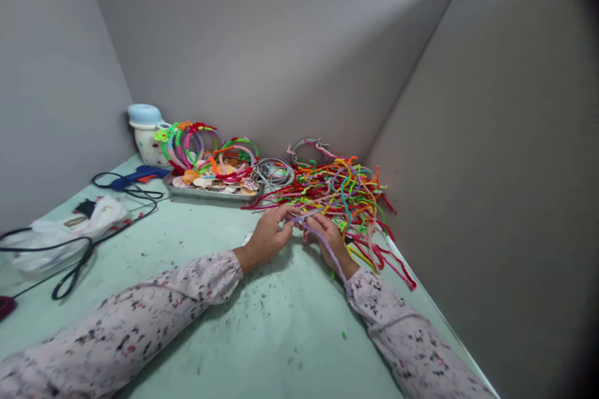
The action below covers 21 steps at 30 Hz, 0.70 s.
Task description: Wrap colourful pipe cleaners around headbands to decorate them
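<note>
A purple pipe cleaner (331, 250) runs between my two hands near the middle of the view, its long end trailing over my right wrist to the sleeve cuff. My left hand (270, 235) pinches one part of it with thumb and fingers. Close beside it, my right hand (329, 242) has its fingers closed on the same pipe cleaner. A thin greyish strip (312, 212) also lies between the fingertips; what it is cannot be made out. Right behind the hands spreads a tangled pile of colourful pipe cleaners (346, 193).
A metal tray (213, 193) holds shells and colourful wrapped hoops. Grey rings (275, 172) lie beside it. At the left are a white jar with a blue lid (148, 137), a blue tool (135, 178), a plastic bag (70, 230) and a black cable (70, 280). Walls enclose the green table (262, 349).
</note>
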Motion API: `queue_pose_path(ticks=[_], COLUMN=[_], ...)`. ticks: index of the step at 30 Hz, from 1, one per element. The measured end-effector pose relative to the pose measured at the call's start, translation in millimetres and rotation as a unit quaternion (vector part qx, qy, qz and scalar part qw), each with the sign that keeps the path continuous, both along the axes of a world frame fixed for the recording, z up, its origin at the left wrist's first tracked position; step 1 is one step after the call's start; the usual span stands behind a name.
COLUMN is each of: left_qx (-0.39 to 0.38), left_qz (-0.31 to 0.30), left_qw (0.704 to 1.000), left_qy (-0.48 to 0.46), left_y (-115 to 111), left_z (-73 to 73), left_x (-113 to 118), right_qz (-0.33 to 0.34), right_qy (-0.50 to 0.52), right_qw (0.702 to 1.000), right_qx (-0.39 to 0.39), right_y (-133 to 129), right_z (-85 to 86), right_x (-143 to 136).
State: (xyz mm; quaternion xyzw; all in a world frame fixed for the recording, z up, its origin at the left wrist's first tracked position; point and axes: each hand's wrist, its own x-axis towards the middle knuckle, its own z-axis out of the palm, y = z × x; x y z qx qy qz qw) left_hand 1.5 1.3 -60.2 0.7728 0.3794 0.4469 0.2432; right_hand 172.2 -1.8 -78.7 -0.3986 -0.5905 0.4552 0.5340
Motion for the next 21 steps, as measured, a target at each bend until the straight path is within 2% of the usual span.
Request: queue_pose_path(ticks=[3,11,21], left_qx=[-0.015,0.029,0.095], left_qz=[-0.002,-0.007,0.056], left_qw=[1.000,0.999,0.991], left_qy=[-0.003,0.032,0.070], left_y=[0.1,2.2,3.5], left_z=[-0.3,-5.1,-1.4], left_x=[0.9,2.1,0.4], right_qz=[-0.012,-0.001,-0.040], right_qy=[0.009,0.086,0.146], right_qw=[1.000,0.995,0.986], right_qx=[-0.012,-0.060,-0.062], right_y=[1.0,5.5,10.3], right_z=[1.7,-4.0,-6.2], right_x=[0.5,2.1,5.8])
